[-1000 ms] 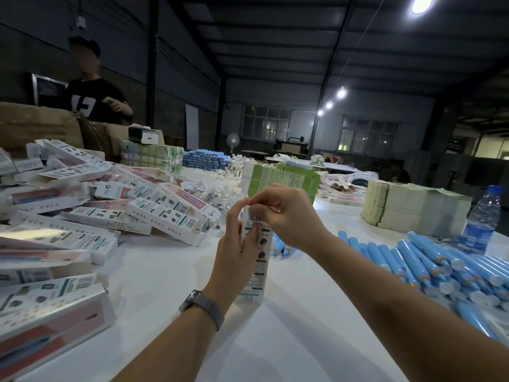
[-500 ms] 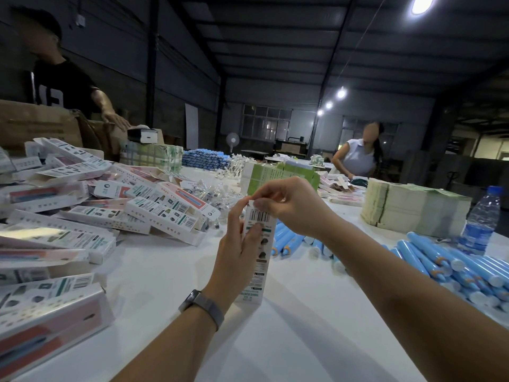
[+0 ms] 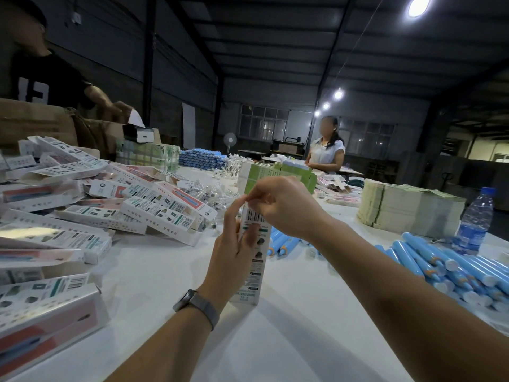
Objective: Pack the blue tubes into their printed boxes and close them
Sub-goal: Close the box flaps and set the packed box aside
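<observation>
A tall white printed box [image 3: 254, 268] stands upright on the white table [image 3: 275, 340], its bottom end resting on the surface. My left hand [image 3: 234, 252] grips the box's upper half from the left side. My right hand [image 3: 281, 206] pinches the top flap of the box, just above the barcode. Loose blue tubes [image 3: 440, 266] lie in a heap at the right, and a few more blue tubes [image 3: 281, 244] lie just behind the box. Whether a tube is inside the box is hidden.
A large pile of printed boxes [image 3: 82, 216] fills the left side. Stacks of flat green cartons [image 3: 407, 208] and a water bottle [image 3: 473, 221] stand at the right. Two people [image 3: 326, 150] work at the far side, one at brown cartons [image 3: 41, 122].
My right hand's fingers have shifted from inside the open top to pinching the flap over it. The person at the back left leaned to the cartons. Another person has come into view behind.
</observation>
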{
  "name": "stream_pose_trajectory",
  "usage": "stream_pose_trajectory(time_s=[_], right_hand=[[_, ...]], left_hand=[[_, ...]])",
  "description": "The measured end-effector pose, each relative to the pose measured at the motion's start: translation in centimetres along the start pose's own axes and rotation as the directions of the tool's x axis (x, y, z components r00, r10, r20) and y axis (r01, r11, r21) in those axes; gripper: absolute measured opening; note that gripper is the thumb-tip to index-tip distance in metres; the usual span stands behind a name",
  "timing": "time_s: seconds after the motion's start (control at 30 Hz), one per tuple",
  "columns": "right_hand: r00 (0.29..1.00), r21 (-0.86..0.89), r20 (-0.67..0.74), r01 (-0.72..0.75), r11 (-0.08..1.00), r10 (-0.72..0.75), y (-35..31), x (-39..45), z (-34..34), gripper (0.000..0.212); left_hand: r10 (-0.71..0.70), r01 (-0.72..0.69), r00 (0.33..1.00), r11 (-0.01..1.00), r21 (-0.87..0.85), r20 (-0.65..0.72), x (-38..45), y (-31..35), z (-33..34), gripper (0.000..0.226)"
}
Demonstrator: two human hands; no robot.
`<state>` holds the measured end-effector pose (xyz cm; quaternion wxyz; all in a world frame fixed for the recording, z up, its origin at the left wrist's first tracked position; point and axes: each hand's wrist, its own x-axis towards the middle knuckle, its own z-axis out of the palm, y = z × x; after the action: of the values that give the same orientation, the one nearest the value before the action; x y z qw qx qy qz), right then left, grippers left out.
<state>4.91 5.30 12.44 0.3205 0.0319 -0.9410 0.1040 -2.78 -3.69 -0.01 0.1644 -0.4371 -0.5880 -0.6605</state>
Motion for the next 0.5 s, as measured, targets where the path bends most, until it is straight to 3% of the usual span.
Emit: stream_pose_trajectory(time_s=[0.17,0.3,0.5], right_hand=[[0.998,0.086,-0.044,-0.034,0.996,0.038,0.2,-0.5,0.7,0.014],[0.990,0.126,-0.133,-0.036,0.991,0.053,0.4,-1.8,1.5,0.032],[0.978,0.036,-0.210,0.009,0.999,-0.001,0.2,-3.5,2.4,0.047]], left_hand=[[-0.052,0.050,0.998,0.998,-0.044,-0.037,0.0,0.1,0.1,0.041],[-0.060,0.056,0.997,0.995,-0.086,-0.042,0.1,0.0,0.1,0.035],[-0.049,0.045,0.997,0.996,-0.083,-0.052,0.3,-0.2,0.1,0.033]])
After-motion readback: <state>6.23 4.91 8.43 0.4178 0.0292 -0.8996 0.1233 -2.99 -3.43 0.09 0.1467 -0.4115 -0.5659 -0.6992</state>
